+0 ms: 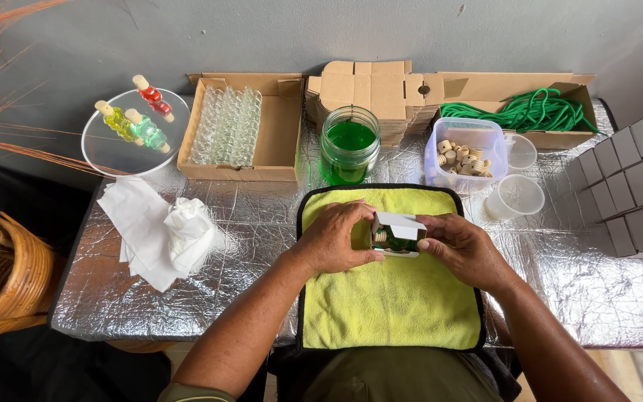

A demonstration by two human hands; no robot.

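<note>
left hand clamped small white carton, steadying it | right hand pinched its far end, flap open | green-filled bottle inside | yellow towel beneath as padding

Foil-covered table bears yellow cloth, jar, boxes.

Two bare forearms reach in from the bottom edge and angle toward each other, meeting near the middle of the view. The left hand is cupped, knuckles up, fingers curled inward with the thumb pointing right. The right hand mirrors it, fingers bent and fingertips pinched facing the left hand. Both wrists are slightly raised.
</note>
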